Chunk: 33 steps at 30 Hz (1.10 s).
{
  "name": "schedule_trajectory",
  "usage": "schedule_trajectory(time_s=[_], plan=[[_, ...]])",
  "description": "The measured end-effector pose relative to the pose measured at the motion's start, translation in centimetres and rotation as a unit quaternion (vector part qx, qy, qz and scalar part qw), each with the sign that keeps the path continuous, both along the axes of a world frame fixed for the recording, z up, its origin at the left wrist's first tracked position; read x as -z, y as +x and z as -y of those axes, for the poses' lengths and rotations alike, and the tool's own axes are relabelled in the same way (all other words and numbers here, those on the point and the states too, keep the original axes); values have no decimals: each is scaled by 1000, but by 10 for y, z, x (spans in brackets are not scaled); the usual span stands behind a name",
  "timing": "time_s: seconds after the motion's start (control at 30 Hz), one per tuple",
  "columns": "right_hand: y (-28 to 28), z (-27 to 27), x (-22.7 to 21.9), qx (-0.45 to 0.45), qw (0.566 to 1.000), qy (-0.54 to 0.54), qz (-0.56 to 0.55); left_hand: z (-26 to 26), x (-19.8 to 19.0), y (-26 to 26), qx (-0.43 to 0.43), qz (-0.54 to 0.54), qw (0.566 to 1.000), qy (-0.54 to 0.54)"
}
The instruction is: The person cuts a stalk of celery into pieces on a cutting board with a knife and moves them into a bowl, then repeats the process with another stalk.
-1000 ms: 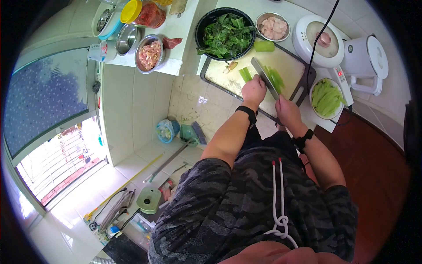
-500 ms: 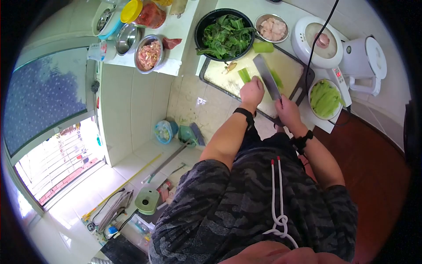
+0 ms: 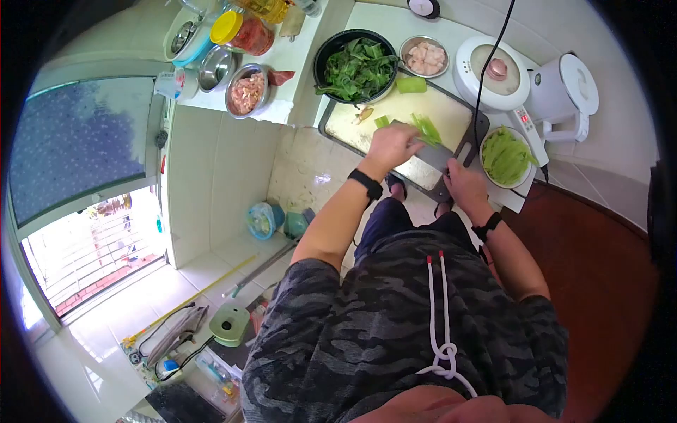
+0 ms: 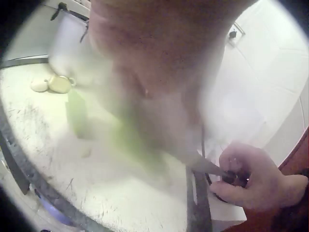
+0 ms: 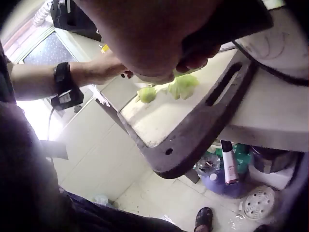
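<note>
A wide knife blade [image 3: 431, 156] lies low and tilted over the cutting board [image 3: 352, 134]; my right hand [image 3: 467, 187] grips its handle, also visible in the left wrist view. Reaching across the board, my left hand [image 3: 389, 146] has its fingers at the blade and beside the green slices [image 3: 426, 130]; blur hides whether they touch. A short green piece [image 3: 381, 122] lies beyond the left hand, and a thicker green chunk [image 3: 411, 85] is at the board's far edge. Slices [image 5: 182, 87] show below my right hand [image 5: 145, 38] in the right wrist view.
Behind the board stand a black pan of leafy greens [image 3: 358, 67] and a bowl of pale meat [image 3: 424, 57]. To the right are a white cooker [image 3: 493, 74], a kettle [image 3: 568, 88] and a bowl of green slices [image 3: 506, 156]. A black cable [image 3: 486, 67] hangs across.
The left hand has left the short green piece and moved towards the slices and blade. The knife has come nearer the body and tilted flatter. The head view has shifted.
</note>
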State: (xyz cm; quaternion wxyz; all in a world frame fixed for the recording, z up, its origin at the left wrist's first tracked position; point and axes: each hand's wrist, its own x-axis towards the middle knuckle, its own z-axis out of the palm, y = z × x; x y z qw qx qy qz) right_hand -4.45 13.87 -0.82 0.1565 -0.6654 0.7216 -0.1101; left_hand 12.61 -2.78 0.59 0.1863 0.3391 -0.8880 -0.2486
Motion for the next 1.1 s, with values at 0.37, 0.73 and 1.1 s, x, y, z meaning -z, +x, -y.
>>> schedule_trajectory(time_s=[0.37, 0.73, 1.1], plan=[[-8, -29, -13, -15, 999, -7, 39, 41, 43, -26, 131, 123, 982, 51], [-3, -50, 54, 338, 899, 8, 279, -13, 60, -10, -42, -61, 995, 69], [66, -13, 69, 316, 835, 58, 447, -35, 106, -51, -159, -179, 965, 106]])
